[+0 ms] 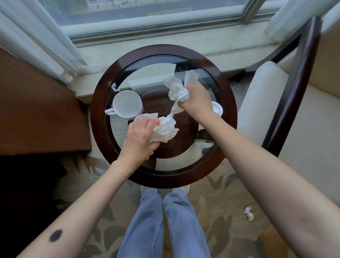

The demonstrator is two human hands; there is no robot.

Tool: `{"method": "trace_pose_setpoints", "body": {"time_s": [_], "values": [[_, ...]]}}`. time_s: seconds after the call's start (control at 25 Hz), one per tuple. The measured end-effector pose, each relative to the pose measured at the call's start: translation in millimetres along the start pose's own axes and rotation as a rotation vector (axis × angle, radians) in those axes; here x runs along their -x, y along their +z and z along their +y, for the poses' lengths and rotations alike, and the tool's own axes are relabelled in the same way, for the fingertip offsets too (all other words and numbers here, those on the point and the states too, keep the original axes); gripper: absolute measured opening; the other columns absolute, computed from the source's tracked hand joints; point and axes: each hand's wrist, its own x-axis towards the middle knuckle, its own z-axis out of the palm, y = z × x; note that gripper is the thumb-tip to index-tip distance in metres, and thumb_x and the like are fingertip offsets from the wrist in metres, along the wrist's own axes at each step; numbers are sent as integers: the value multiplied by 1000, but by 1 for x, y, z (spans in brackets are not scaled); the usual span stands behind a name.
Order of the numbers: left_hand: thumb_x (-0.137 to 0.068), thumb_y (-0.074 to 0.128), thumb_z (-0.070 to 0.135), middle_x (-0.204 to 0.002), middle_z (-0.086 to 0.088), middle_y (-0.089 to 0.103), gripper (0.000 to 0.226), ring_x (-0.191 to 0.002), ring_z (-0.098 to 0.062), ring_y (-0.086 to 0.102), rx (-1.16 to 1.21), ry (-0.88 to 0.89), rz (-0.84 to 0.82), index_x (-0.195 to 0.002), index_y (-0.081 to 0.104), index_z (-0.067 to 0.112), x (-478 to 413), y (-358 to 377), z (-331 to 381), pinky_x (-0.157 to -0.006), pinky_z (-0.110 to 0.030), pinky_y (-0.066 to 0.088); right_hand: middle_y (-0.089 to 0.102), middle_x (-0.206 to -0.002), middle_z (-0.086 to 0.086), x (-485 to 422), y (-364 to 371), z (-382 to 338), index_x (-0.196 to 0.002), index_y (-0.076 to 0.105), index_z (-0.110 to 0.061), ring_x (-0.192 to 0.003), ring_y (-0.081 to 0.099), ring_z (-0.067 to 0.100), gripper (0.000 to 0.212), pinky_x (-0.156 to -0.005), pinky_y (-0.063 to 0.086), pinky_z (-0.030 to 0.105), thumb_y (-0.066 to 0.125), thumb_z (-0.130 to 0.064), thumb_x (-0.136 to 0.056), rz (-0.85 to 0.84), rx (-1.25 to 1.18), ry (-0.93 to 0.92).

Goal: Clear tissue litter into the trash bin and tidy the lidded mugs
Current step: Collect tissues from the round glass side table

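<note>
Gripping crumpled tissues (166, 129) | left hand (140, 140), right hand (197, 101) | round glass table (97, 107) (wood-rimmed)

I am watching the left hand (140, 136) and right hand (197, 102) going bare on bare forearms, a dark oval mark (55, 235) sitting on the left one at lower left, light-blue trousers (152, 228) and pale shoe tips (145, 188) showing at bottom centre.

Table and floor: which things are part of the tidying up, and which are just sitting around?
Part of the job: crumpled tissue in the left hand; tissue bunch in the right hand; tissue scrap on the carpet; mug; lid-like piece behind the right hand.
Just there: round table, chair, curtain, desk.
</note>
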Motion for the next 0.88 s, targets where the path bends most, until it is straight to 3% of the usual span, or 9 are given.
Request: {"method": "trace_pose_setpoints", "body": {"time_s": [0.16,0.32,0.48,0.68,0.88], "values": [[-65,74,14,-104,-16,60,46,-101,-38,53,-5,115,44,-106,54,6,-5,-32,23,-80,-44,40,55,-112,20,28,-50,-8,-114,52,1,-93,56,36,44,-64,38,30,57,-17,-74,102,-37,20],[-63,78,15,-104,-15,59,51,-100,-37,52,-32,265,34,-108,53,7,-2,-62,56,-80,-43,40,56,-106,20,82,-99,2,-93,59,-2,-93,55,35,25,-67,38,29,63,-16,-73,182,-127,89],[-63,77,15,-106,-16,59,52,-99,-37,52,-45,427,27,-108,52,9,2,-82,109,-78,-43,39,56,-104,17,156,-146,30,-93,60,-5,-92,55,34,24,-69,39,28,63,-19,-73,299,-162,220],[-61,78,14,-108,-19,59,55,-101,-39,53,-17,700,-1,-108,50,8,25,-85,216,-81,-46,42,56,-100,18,280,-207,73,-97,59,-7,-88,56,36,27,-68,42,32,63,-19,-73,507,-136,406],[-66,74,15,-117,-15,56,55,-107,-37,48,47,995,-119,-115,49,9,118,-69,338,-87,-45,38,54,-106,17,468,-234,109,-102,60,-8,-95,56,34,34,-80,49,36,70,-19,-72,671,-124,647]]}}
